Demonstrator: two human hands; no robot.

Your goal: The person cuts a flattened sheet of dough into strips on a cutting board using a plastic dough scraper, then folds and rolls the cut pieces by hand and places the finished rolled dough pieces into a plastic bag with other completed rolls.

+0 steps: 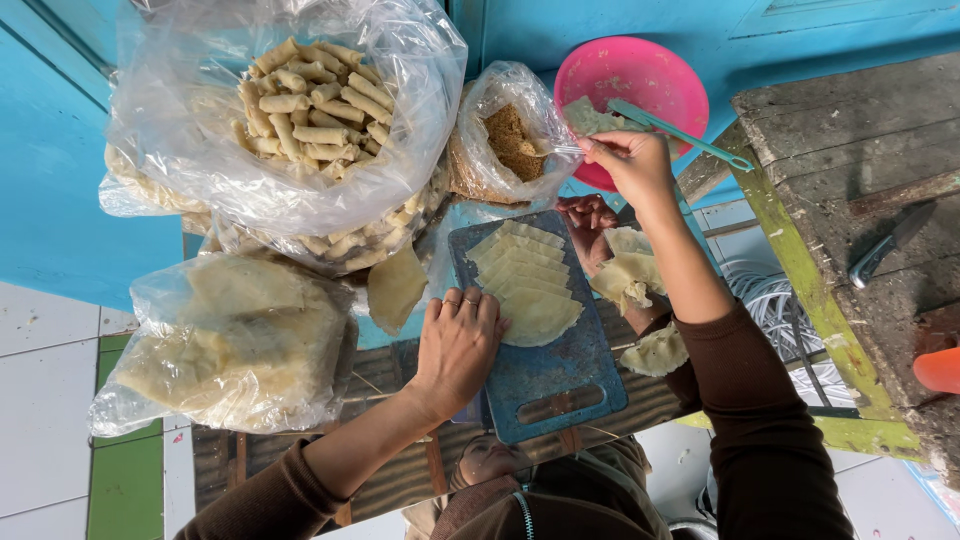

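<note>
Spoon being pinched by right hand beyond the blue cutting board, scooping level; left hand lying flat, steadying its wrappers.

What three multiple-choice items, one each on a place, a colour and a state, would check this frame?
1. The left hand rests:
A on a plate
B on the blue cutting board
C on a frying pan

2. The bowl is:
A pink
B white
C black

3. The dough wrappers on the board are:
A rolled into tubes
B crumpled into a ball
C flat, overlapping in a row

Answers:
1 B: the palm lies flat at the board's near edge, its fingers touching the wrappers.
2 A: its rim and inside are bright pink.
3 C: the thin sheets lie fanned along the board.
</note>
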